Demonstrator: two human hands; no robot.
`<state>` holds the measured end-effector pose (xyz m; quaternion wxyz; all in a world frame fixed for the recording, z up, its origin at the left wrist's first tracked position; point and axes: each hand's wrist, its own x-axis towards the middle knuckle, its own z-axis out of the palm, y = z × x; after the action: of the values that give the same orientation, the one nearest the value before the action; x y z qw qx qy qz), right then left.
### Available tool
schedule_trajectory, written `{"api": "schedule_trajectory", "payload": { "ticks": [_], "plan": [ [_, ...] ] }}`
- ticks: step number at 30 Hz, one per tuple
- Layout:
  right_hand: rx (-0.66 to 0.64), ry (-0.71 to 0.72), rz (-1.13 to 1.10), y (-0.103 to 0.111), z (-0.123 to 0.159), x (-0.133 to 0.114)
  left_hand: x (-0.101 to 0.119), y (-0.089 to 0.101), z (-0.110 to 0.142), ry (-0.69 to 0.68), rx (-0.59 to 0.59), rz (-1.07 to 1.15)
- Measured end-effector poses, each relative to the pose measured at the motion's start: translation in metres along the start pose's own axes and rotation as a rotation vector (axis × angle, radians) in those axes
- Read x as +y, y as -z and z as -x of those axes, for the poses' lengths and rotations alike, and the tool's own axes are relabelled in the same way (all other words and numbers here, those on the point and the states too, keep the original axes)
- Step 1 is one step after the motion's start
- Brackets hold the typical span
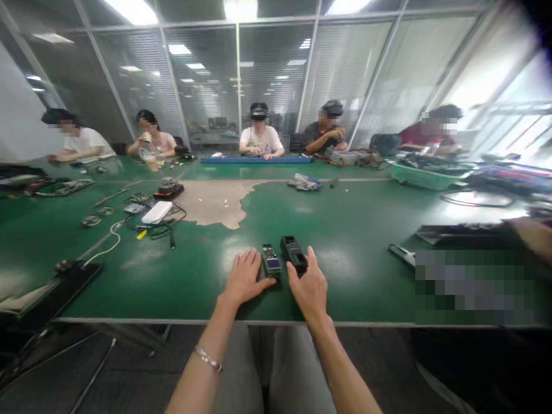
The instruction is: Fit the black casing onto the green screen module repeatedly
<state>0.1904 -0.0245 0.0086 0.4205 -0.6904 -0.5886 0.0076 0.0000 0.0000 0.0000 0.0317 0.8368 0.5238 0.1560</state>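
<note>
My left hand [245,277] lies on the green tabletop with its fingers stretched out and its thumb at the near end of a small circuit board with a display [271,262]. The board rests on the table, and whether the fingers touch it is hard to see. Just to the right, a black plastic casing [293,250] with cut-out openings lies at a slant. My right hand [309,284] has its thumb on the left and its fingers on the right of the casing's near end, gripping it loosely.
A white box-shaped device [157,212] with cables lies to the left. A green basket [431,177] stands at the back right. A long blue bar [256,160] lies before a person across the green table [357,230]. At the right edge, a neighbour's hand [535,234] reaches over dark parts.
</note>
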Motion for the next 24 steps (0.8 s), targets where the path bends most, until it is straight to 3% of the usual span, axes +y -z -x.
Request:
{"api": "schedule_trajectory", "payload": {
  "ticks": [24],
  "plan": [
    [0.009,0.075,0.051,-0.007,0.012,0.013,0.005,0.008,-0.001,0.014,-0.036,0.017]
  ]
}}
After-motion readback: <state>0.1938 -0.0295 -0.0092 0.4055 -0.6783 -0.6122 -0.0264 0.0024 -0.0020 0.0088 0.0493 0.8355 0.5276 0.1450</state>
